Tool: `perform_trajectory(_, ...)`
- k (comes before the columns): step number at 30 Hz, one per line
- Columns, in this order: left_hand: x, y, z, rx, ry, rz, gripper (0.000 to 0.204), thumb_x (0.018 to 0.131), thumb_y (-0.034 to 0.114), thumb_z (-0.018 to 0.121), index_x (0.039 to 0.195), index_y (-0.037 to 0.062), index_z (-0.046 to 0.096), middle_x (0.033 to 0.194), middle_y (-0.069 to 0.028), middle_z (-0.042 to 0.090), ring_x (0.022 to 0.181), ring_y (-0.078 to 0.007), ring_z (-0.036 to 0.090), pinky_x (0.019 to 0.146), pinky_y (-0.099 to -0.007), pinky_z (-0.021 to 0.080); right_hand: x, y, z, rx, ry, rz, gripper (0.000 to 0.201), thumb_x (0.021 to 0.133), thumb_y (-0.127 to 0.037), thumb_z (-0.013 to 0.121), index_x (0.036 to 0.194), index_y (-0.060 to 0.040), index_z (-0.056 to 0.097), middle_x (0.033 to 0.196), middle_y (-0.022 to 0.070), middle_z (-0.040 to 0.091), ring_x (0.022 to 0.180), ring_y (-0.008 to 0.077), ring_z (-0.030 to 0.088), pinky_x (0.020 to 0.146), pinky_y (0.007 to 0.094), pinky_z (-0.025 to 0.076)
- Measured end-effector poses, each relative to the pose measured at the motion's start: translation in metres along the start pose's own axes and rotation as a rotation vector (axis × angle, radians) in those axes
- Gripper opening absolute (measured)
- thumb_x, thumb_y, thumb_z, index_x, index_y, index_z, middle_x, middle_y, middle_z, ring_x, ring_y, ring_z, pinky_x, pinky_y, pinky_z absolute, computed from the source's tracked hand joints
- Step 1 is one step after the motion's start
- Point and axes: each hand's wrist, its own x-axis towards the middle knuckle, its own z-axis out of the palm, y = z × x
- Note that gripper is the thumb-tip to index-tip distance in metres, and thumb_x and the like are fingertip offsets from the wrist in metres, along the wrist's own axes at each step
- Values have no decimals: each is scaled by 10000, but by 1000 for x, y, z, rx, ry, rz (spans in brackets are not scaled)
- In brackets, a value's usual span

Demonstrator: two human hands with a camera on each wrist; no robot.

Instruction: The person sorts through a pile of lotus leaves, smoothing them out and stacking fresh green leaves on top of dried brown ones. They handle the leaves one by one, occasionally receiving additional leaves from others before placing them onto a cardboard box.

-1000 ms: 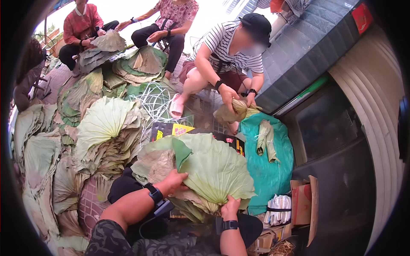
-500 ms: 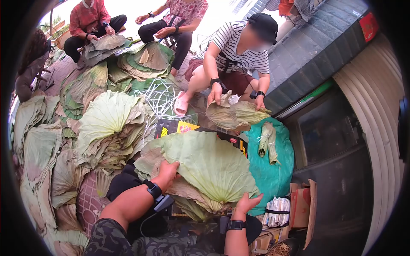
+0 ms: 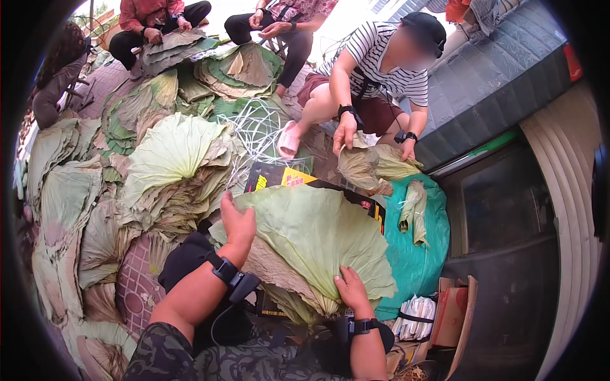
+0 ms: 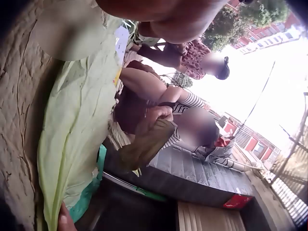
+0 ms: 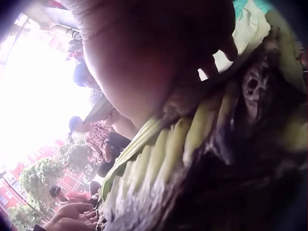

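A pale green, fan-shaped lotus leaf (image 3: 311, 235) lies in front of me on a stack of browner dried leaves (image 3: 279, 270). At its upper left edge is my left hand (image 3: 238, 222), fingers pointing up and away from me. My right hand (image 3: 353, 291) rests on the leaf's lower right part, close to where its ribs gather, with fingers extended. The right wrist view shows the palm (image 5: 144, 62) over the layered, folded leaf bases (image 5: 163, 149). In the left wrist view the leaf's smooth surface (image 4: 77, 115) lies beside a wrinkled brown leaf (image 4: 19, 110).
Piles of dried leaves (image 3: 63, 197) cover the ground at left. White strapping (image 3: 257, 133) lies tangled beyond the black box (image 3: 267, 176). A person in stripes (image 3: 381, 70) handles a leaf by a teal sack (image 3: 419, 267) bearing rolled leaves (image 3: 414, 213). A cardboard box (image 3: 452, 311) stands at right.
My left hand has shifted from gripping the leaf's edge to its upper left corner, fingers loosened. The right hand's fingers have moved onto the leaf. The person opposite has unfolded a brown leaf.
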Motion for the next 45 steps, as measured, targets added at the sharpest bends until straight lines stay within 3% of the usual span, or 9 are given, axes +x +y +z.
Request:
perform_trajectory(4,-15,72,-19,216,-133,642,508,676,78,605,1164,40,469,1174,-189,479,1139,-360,402,965,-425,316,23,-47,-56,-123,300,-109,523,727,-290,657,1136,8,525,1176,233,509,1119,349,469,934,387,385)
perform_trajectory(12,-46,48,12,206,-608,598,343,685,108,621,1016,51,552,1110,-169,525,1077,-353,448,916,-433,366,140,-171,-83,-421,866,-443,543,717,-307,674,1146,-32,486,1085,168,551,968,325,549,809,403,449)
perform_trajectory(15,-45,50,12,196,-707,547,302,708,110,607,1001,50,561,1035,-146,565,1019,-325,496,875,-407,399,175,-177,-75,-489,554,-183,394,739,-277,639,1051,-64,526,925,119,598,831,280,604,690,414,477)
perform_trajectory(20,-42,55,12,182,-799,449,273,735,119,594,999,51,569,919,-122,601,887,-298,567,791,-385,445,175,-148,-85,-530,661,-232,209,796,-222,562,933,-65,557,781,101,603,654,306,612,561,434,476)
perform_trajectory(27,-54,51,21,-173,-1213,124,356,823,265,600,1094,38,556,1009,-131,608,932,-217,597,798,-318,470,92,-125,-126,31,1055,-307,174,830,-101,533,964,0,580,842,140,627,790,257,621,668,354,484)
perform_trajectory(29,-58,45,26,-316,-1306,32,417,832,334,601,1127,46,544,1039,-137,601,951,-233,590,809,-331,472,54,-129,-122,567,1136,-261,202,866,-73,495,1042,13,540,925,118,620,832,226,618,702,347,505)
perform_trajectory(34,-70,41,25,-920,-1369,-867,572,854,306,587,1302,51,339,1201,-128,508,1074,-255,526,905,-365,442,-1,-114,-44,1606,777,-76,294,863,-30,477,1149,23,430,1088,126,535,932,223,560,771,343,495)
perform_trajectory(39,-57,44,21,-959,-1129,-778,551,816,163,622,1280,35,354,1190,-117,515,1083,-247,520,925,-396,428,-40,-119,9,1809,188,272,353,865,-57,461,1211,-20,405,1147,125,528,1044,276,535,807,453,501)
perform_trajectory(45,-53,46,12,-774,-1311,-577,630,772,-8,605,1322,32,299,1183,-107,519,1091,-224,514,914,-368,435,-1,-83,-5,2229,323,130,424,836,-22,477,1250,4,385,1268,141,458,1149,282,457,995,413,355)
